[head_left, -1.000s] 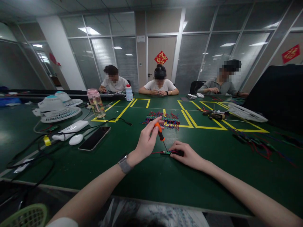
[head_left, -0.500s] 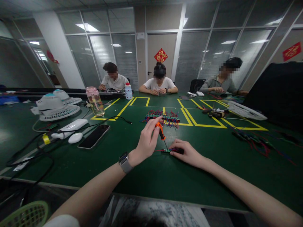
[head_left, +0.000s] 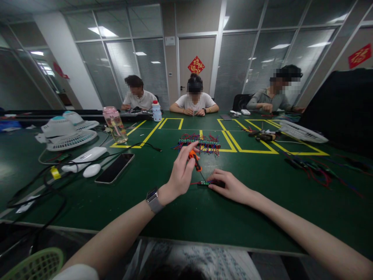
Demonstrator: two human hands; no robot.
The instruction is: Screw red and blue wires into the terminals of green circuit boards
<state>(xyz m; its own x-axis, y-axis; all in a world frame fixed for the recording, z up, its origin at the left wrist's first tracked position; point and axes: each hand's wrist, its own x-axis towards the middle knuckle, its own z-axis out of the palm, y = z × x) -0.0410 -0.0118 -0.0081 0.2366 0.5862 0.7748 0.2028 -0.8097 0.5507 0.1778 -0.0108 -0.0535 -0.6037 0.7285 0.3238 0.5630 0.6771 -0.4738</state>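
Left hand (head_left: pixel 180 175): fingers closed around the orange screwdriver (head_left: pixel 194 160), tip angled down onto the board.
Right hand (head_left: pixel 230 186): fingers pinning the small green board (head_left: pixel 204 182) to the table (head_left: pixel 189 217).
Beyond: pile of wired boards (head_left: pixel 201 143); phone (head_left: pixel 115 168) at left.

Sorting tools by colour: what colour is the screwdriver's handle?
Screwdriver handle: orange with black; head view.
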